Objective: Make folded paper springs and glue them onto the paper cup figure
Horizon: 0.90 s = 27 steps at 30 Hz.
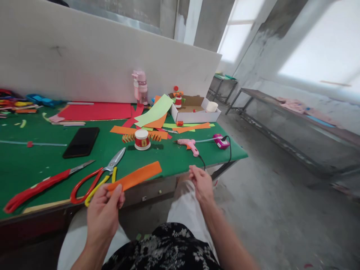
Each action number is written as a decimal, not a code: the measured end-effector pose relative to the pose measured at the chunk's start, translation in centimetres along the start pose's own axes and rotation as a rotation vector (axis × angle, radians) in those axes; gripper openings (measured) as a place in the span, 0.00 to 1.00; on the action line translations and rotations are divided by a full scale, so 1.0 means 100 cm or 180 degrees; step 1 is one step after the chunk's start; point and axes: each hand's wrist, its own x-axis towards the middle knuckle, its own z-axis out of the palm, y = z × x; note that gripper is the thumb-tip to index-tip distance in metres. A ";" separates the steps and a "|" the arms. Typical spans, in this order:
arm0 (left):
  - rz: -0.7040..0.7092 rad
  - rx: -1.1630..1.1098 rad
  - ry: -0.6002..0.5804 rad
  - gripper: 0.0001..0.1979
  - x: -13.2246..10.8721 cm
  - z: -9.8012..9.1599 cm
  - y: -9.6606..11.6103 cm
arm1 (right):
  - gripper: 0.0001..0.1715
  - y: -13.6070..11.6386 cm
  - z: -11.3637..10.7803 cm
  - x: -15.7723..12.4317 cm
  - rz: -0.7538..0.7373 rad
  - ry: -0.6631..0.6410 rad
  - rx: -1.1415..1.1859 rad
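Note:
My left hand (105,206) pinches one end of an orange paper strip (137,176) between thumb and fingers, over the table's front edge. Close behind it lie scissors (105,172) with a red and a yellow handle loop. My right hand (201,182) is closed, fingers curled together, just off the table edge. Whatever it may hold is hidden. Beyond it a pink glue gun (188,144) lies on its side with a glue stick in its back. A white-rimmed red paper cup (142,140) with folded orange-and-yellow paper arms stands upright behind the strip.
On the green table (165,163) lie a red-handled knife (45,189), a black phone (81,142), red paper sheets (97,111) and green paper (156,110). A pink bottle (140,88) stands behind, beside a white box (194,117). The glue gun's cord runs to a pink power block (221,141).

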 end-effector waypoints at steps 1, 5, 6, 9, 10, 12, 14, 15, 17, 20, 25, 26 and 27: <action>0.0028 -0.0004 -0.0003 0.16 0.002 0.000 0.002 | 0.21 -0.002 0.000 0.000 0.0010 -0.0059 0.0060; 0.0042 0.0175 -0.0359 0.14 0.000 0.015 0.004 | 0.26 0.009 0.024 -0.026 0.0708 -0.1282 -0.0058; 0.0065 0.0236 -0.0425 0.14 -0.002 0.021 0.003 | 0.25 0.016 0.034 -0.036 0.0897 -0.1573 -0.0074; 0.0111 0.0439 -0.0686 0.15 -0.011 0.034 -0.001 | 0.20 0.033 0.058 -0.056 0.0910 -0.1832 -0.0028; 0.0118 0.0493 -0.0770 0.15 -0.012 0.035 -0.003 | 0.20 0.037 0.063 -0.058 0.0826 -0.1798 -0.0047; 0.0127 0.0584 -0.0858 0.15 -0.014 0.032 -0.005 | 0.19 0.039 0.065 -0.056 0.0719 -0.1666 -0.0174; 0.0126 0.0651 -0.0841 0.15 -0.013 0.024 -0.006 | 0.20 0.037 0.061 -0.050 0.0728 -0.1482 -0.0338; 0.0119 0.0666 -0.0810 0.15 -0.012 0.019 -0.007 | 0.20 0.036 0.057 -0.047 0.0727 -0.1380 -0.0392; 0.0086 0.0654 -0.0736 0.15 -0.012 0.012 -0.008 | 0.21 0.033 0.048 -0.039 0.0671 -0.1209 -0.0412; -0.0002 0.0551 -0.0639 0.13 -0.013 0.006 -0.008 | 0.20 0.026 0.034 -0.025 0.0531 -0.1032 -0.0309; -0.0017 0.0366 -0.0380 0.12 -0.002 -0.003 0.000 | 0.22 0.005 0.014 0.001 0.0189 -0.0266 0.0107; -0.0053 0.0381 -0.0435 0.13 0.002 -0.005 0.003 | 0.22 0.002 0.012 0.003 0.0152 -0.0301 0.0093; -0.0114 0.0416 -0.0560 0.14 0.005 -0.007 0.006 | 0.23 0.000 0.012 0.003 0.0195 -0.0490 0.0019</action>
